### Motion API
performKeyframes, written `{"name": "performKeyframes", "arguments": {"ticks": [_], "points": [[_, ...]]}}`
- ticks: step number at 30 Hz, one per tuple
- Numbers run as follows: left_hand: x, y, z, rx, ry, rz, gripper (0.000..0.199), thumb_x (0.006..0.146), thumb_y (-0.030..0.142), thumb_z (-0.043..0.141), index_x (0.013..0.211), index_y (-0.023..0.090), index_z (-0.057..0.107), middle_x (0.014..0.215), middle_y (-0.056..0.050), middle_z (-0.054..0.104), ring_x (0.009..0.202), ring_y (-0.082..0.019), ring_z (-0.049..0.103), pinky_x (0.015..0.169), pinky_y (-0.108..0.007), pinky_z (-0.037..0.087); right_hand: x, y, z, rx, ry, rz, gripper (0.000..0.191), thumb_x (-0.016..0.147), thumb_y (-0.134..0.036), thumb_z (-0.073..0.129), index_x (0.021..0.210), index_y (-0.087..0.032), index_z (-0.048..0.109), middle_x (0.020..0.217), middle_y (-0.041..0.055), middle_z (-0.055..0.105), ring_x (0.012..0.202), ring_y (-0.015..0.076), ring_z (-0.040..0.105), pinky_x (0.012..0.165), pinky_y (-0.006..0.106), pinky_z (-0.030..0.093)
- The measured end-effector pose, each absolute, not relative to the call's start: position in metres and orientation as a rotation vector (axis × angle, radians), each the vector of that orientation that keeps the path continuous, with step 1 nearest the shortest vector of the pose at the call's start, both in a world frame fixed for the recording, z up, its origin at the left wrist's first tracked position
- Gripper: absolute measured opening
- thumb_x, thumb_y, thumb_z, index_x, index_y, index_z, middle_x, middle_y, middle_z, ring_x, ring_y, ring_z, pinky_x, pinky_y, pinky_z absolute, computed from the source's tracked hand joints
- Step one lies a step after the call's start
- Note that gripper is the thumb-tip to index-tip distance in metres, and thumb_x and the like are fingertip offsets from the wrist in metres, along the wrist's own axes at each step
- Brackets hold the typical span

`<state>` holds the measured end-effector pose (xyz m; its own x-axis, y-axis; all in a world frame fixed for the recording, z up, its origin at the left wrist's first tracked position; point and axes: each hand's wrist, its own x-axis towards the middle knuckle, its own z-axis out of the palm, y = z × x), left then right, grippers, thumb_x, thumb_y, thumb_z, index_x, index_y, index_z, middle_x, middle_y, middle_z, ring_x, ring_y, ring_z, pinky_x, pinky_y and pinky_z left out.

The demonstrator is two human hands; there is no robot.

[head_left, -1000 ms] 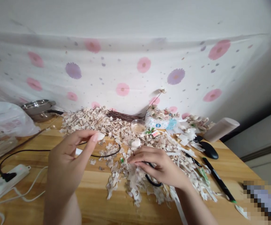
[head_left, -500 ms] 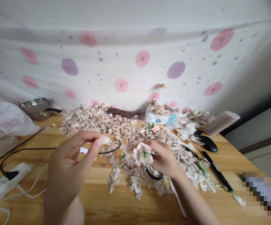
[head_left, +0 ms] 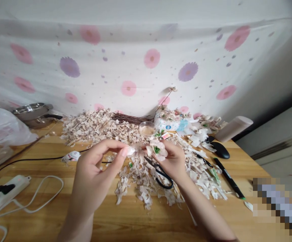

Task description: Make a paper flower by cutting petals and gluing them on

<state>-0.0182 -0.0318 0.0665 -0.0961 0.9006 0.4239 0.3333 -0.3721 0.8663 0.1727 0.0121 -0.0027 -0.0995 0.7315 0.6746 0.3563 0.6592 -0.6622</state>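
Two fingers of the left hand (head_left: 98,168), nearly shut, pinch a pale petal (head_left: 130,151). The right hand (head_left: 173,161) curls partly closed behind a small flower (head_left: 157,150), pinkish white with a green centre, apparently gripped at its base. Black-handled scissors (head_left: 161,176) lie just below on heaped pale scraps (head_left: 90,126), spread across a wooden desk (head_left: 136,218).

Worn-on-the-head view, looking forward and down from just above and behind the left hand (head_left: 95,171) and right hand (head_left: 172,161), close over a wooden tabletop (head_left: 133,222), and reaching across to a flower-print cloth (head_left: 151,40) behind the table's far edge.
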Motion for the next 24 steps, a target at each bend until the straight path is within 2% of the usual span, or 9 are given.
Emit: {"name": "performKeyframes", "arguments": {"ticks": [4,7,13,24], "points": [[-0.0156,-0.0339,0.0670,1.662,1.343,1.504,0.003,0.079,0.023,0.064,0.079,0.023,0.066,0.079,0.001,0.066,0.076,-0.015,0.061,0.066,-0.021,0.050,0.1718,0.0119,-0.0033,-0.903,-1.715,0.377,0.014,0.080,-0.022,0.064,0.068,-0.017,0.060,0.064,-0.0001,0.064,0.057,0.0119,0.058,0.053,0.021,0.044],[-0.0164,-0.0345,0.0678,1.701,1.330,1.474,0.003,0.080,0.022,0.063,0.079,0.023,0.065,0.077,0.002,0.065,0.074,-0.013,0.061,0.066,-0.019,0.050,0.1711,0.0121,-0.0025,-0.903,-1.715,0.397,0.011,0.080,-0.020,0.064,0.069,-0.018,0.060,0.065,-0.0007,0.063,0.058,0.0117,0.058,0.053,0.020,0.043],[-0.0180,-0.0337,0.0669,1.718,1.281,1.419,0.006,0.082,0.020,0.063,0.081,0.025,0.065,0.077,0.005,0.066,0.073,-0.010,0.062,0.067,-0.016,0.050,0.1692,0.0133,-0.0022,-0.882,-1.708,0.367,0.012,0.075,-0.009,0.062,0.068,-0.018,0.058,0.065,-0.0026,0.064,0.058,0.0106,0.059,0.055,0.019,0.044],[-0.0127,-0.0352,0.0657,1.711,1.295,1.408,0.006,0.080,0.017,0.064,0.079,0.023,0.065,0.078,0.002,0.067,0.078,-0.014,0.062,0.070,-0.024,0.050,0.1668,0.0097,0.0012,-0.788,-1.777,0.320,0.009,0.081,-0.012,0.059,0.078,-0.020,0.059,0.074,0.0011,0.068,0.068,0.0135,0.064,0.063,0.023,0.050]]}}
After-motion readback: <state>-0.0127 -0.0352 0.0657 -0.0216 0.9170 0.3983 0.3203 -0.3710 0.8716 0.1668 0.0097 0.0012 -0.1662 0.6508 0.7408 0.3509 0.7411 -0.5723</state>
